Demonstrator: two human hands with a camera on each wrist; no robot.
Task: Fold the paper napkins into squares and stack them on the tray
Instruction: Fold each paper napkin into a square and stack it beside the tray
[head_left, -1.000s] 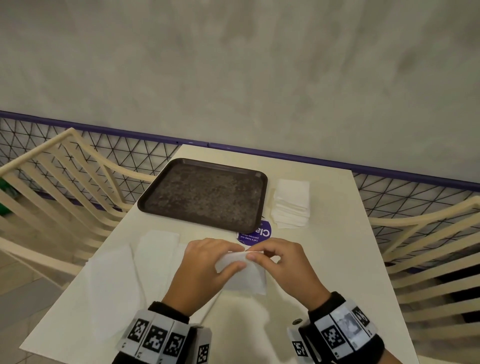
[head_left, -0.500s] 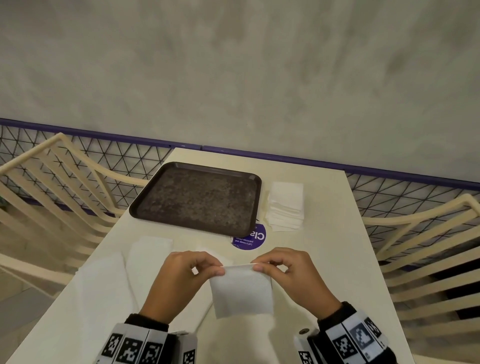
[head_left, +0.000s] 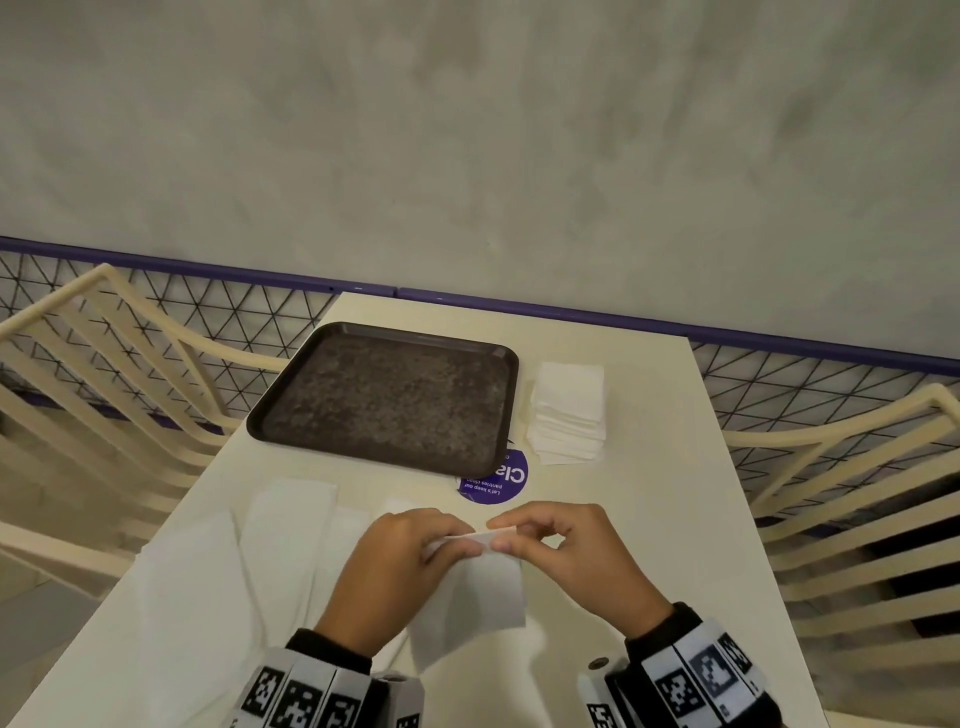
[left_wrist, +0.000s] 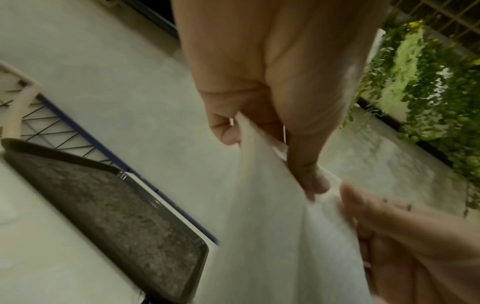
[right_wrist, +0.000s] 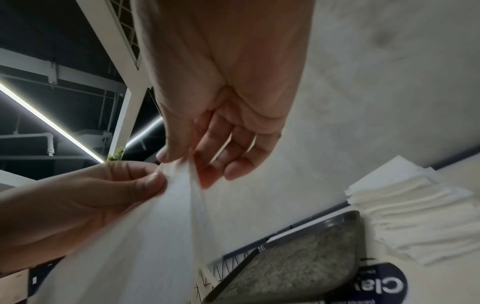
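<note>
My left hand (head_left: 402, 566) and right hand (head_left: 569, 553) each pinch the top edge of a white napkin (head_left: 475, 597) that hangs between them above the table (head_left: 675, 519), with the dark tray (head_left: 387, 395) lying bare just beyond my fingers and a napkin stack (head_left: 569, 410) beside it, beyond my right hand.

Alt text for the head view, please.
Both hands, left hand and right hand, pinch the top edge of a white napkin above a cream table. Beyond sit an empty dark tray and a napkin stack.
</note>
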